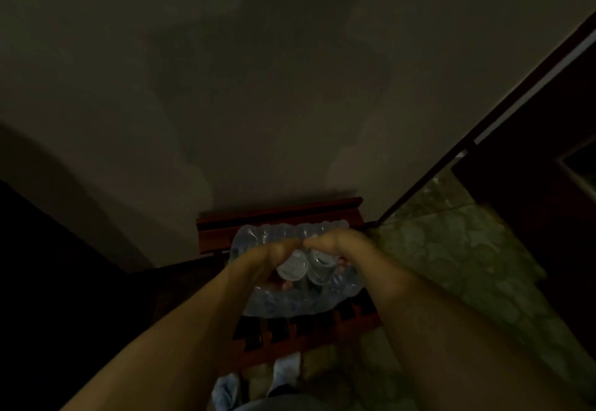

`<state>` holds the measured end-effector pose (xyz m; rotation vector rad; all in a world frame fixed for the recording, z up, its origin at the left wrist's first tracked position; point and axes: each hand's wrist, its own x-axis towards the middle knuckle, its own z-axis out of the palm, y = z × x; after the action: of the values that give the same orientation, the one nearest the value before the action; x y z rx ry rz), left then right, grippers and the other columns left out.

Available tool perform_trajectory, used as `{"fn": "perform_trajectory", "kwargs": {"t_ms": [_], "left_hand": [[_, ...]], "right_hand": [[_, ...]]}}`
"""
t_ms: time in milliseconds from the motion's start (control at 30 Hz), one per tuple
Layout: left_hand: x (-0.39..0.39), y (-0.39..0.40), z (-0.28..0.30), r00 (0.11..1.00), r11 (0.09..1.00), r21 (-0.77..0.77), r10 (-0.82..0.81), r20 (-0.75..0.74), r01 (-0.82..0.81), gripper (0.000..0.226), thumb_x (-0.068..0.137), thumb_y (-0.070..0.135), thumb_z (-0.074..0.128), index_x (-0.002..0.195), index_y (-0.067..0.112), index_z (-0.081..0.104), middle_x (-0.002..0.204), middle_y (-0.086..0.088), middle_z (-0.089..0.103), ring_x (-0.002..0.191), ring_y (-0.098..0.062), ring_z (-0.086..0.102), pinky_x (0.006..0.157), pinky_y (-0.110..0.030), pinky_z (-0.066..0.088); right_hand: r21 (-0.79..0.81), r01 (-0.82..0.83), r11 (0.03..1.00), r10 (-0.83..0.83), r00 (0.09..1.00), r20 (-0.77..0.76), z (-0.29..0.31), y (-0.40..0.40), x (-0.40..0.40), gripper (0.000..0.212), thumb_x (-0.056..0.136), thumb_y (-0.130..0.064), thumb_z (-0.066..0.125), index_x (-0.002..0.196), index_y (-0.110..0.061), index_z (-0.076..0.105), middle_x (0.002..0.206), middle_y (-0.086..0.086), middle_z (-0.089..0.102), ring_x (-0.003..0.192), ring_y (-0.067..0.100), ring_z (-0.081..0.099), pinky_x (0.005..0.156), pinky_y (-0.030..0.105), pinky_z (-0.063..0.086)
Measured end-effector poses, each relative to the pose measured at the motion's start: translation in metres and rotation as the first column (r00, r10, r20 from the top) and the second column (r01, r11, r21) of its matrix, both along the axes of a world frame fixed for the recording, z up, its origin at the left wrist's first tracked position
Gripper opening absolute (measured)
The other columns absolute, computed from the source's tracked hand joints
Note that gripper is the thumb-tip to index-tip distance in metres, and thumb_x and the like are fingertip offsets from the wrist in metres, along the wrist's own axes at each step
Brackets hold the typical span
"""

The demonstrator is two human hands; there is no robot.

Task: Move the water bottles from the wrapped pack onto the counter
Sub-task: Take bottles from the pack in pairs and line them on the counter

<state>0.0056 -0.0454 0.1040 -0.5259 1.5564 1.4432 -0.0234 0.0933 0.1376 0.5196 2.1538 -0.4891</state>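
Two hands worked at a wrapped pack of water bottles on a slatted wooden bench.

The pack (292, 276) lay on the reddish bench (283, 217) against a plain wall, beside a green patterned floor (451, 249). The left hand (274, 254) and right hand (332, 242) met over its top, fingers curled down into the plastic wrap and gripping it. Two bottles (292, 268) showed in the gap between the wrists (the rest blurred under the wrap, so no full count). No label or writing was legible in the dim light.
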Motion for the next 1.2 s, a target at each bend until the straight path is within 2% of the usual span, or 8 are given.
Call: {"fn": "perform_trajectory", "kwargs": {"t_ms": [133,267,367,467,633,833,1033,1200], "left_hand": [[0.011,-0.014,0.019,0.991,0.989,0.067,0.135,-0.024,-0.133,0.037,0.093,0.047,0.051,0.093,0.010,0.058,0.080,-0.010,0.059,0.069,-0.024,0.059,0.083,-0.042,0.056],[0.023,-0.027,0.049,0.961,0.918,0.294,0.277,0.007,-0.267,0.044,0.097,0.048,0.043,0.098,0.006,0.058,0.064,-0.011,0.058,0.047,-0.019,0.052,0.046,-0.025,0.044],[0.032,-0.032,0.076,0.898,0.862,0.327,0.432,-0.078,-0.386,0.038,0.094,0.043,0.054,0.107,0.007,0.058,0.078,-0.011,0.063,0.059,-0.019,0.060,0.048,-0.026,0.048],[0.047,-0.037,0.096,0.785,0.855,0.262,0.516,-0.343,-0.448,0.049,0.091,0.035,0.062,0.129,0.007,0.048,0.117,-0.020,0.061,0.090,-0.031,0.068,0.065,-0.036,0.058],[0.091,-0.046,0.144,0.624,0.848,0.327,0.528,-0.576,-0.416,0.045,0.090,0.023,0.065,0.129,0.009,0.048,0.115,-0.012,0.065,0.095,-0.024,0.069,0.077,-0.038,0.060],[0.144,-0.070,0.214,0.452,0.844,0.385,0.528,-0.719,-0.374,0.048,0.085,0.021,0.066,0.129,0.016,0.049,0.120,-0.014,0.066,0.103,-0.028,0.067,0.096,-0.049,0.052],[0.174,-0.107,0.260,0.266,0.847,0.382,0.490,-0.830,-0.370,0.069,0.069,0.028,0.075,0.131,0.026,0.044,0.118,-0.002,0.067,0.104,-0.018,0.069,0.087,-0.039,0.056],[0.194,-0.153,0.271,0.094,0.817,0.376,0.458,-0.884,-0.437,0.075,0.070,0.011,0.074,0.130,0.028,0.032,0.105,0.000,0.068,0.091,-0.009,0.073,0.071,-0.023,0.058]], "right_hand": [[-0.074,0.118,0.990,-0.126,0.987,-0.102,0.021,0.002,0.007,0.061,0.064,-0.062,0.065,0.096,-0.010,0.065,0.095,0.009,0.066,0.070,0.022,0.064,0.054,0.024,0.053],[-0.287,0.292,0.912,-0.353,0.916,-0.189,0.054,0.002,0.012,0.032,0.074,-0.047,0.062,0.076,-0.015,0.063,0.066,0.006,0.061,0.043,0.016,0.053,0.034,0.015,0.039],[-0.452,0.319,0.833,-0.443,0.874,-0.200,0.079,-0.003,0.021,0.040,0.078,-0.055,0.056,0.084,-0.016,0.064,0.066,0.003,0.062,0.040,0.011,0.053,0.034,0.013,0.036],[-0.634,0.295,0.715,-0.526,0.824,-0.210,0.099,-0.003,0.037,0.046,0.068,-0.052,0.062,0.095,-0.015,0.065,0.063,0.003,0.068,0.041,0.010,0.058,0.038,0.016,0.039],[-0.875,0.127,0.468,-0.550,0.817,-0.175,0.127,-0.008,0.077,0.060,0.061,-0.044,0.074,0.112,-0.017,0.059,0.087,0.009,0.068,0.050,0.013,0.059,0.048,0.023,0.047],[-0.965,-0.126,0.232,-0.437,0.872,-0.219,0.187,-0.029,0.113,0.030,0.082,-0.017,0.070,0.106,-0.019,0.053,0.088,0.010,0.069,0.058,0.016,0.065,0.060,0.031,0.055],[-0.878,-0.388,0.280,-0.343,0.814,-0.469,0.241,-0.078,0.140,0.087,0.080,0.000,0.071,0.149,-0.010,0.017,0.120,0.016,0.064,0.104,0.025,0.067,0.073,0.031,0.058],[-0.735,-0.555,0.388,-0.205,0.726,-0.657,0.260,-0.131,0.160,0.059,0.070,-0.006,0.082,0.121,-0.014,0.054,0.110,0.012,0.069,0.099,0.022,0.069,0.077,0.031,0.059]]}}
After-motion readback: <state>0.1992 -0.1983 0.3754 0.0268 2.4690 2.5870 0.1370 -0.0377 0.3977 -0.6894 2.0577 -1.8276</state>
